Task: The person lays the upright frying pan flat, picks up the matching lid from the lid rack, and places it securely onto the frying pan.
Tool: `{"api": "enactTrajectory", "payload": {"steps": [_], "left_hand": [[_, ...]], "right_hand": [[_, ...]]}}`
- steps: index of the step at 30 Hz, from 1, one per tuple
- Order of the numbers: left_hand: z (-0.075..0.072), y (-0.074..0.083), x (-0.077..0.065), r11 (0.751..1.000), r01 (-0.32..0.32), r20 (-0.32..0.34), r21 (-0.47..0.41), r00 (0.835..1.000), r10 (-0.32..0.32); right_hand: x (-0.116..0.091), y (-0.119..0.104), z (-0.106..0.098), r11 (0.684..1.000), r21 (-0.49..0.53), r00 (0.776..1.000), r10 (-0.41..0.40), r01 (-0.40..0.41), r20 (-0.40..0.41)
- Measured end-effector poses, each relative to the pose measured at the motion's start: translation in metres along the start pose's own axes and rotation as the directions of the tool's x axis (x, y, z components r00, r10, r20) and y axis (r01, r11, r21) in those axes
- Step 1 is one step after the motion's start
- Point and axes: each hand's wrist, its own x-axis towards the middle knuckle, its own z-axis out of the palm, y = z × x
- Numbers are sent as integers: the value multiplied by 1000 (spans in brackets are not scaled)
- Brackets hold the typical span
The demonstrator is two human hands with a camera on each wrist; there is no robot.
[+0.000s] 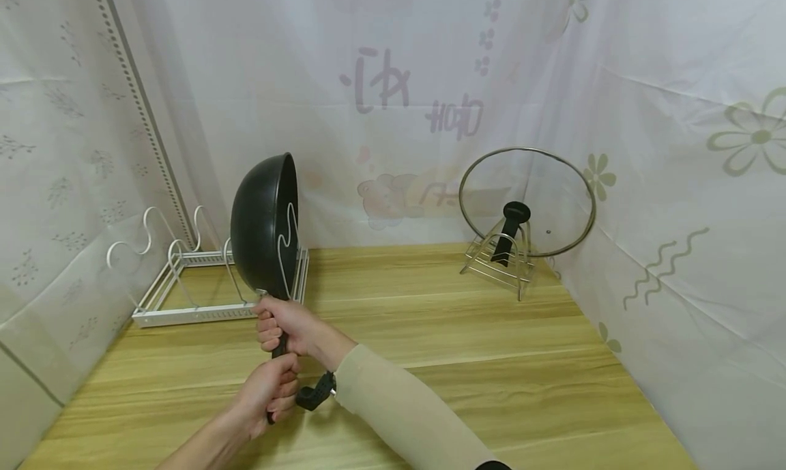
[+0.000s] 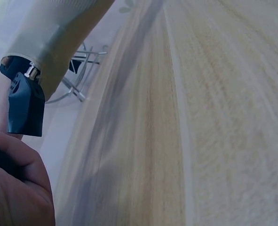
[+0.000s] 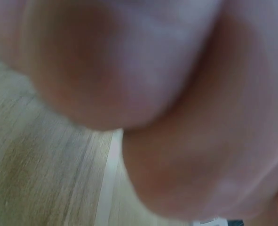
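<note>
A black wok [image 1: 254, 217] stands on its edge in the right end of a white wire rack [image 1: 215, 313], its open side facing right. Its dark handle [image 1: 279, 347] points toward the front of the table. My right hand [image 1: 295, 327] grips that handle close to the wok's body. Nearer the front edge, my left hand [image 1: 267, 391] holds the handle's end, fingers curled round it. In the left wrist view the left hand [image 2: 19, 188] shows at the lower left around the dark handle. Blurred fingers of the right hand fill most of the right wrist view.
A glass lid [image 1: 555, 204] with a metal rim and black knob leans in a small wire stand [image 1: 497, 272] at the back right. The wooden table [image 1: 442, 361] meets patterned curtains at its back and sides. A black wrist mount [image 1: 316, 391] hangs from the right sleeve.
</note>
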Motion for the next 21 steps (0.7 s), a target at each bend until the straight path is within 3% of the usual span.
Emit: {"api": "enactTrajectory", "payload": {"steps": [21], "left_hand": [[4,1,1,1000,-4,-44,13,999,5]], "right_hand": [[0,-1,0,1000,-6,1000,-5,5,-1]]}}
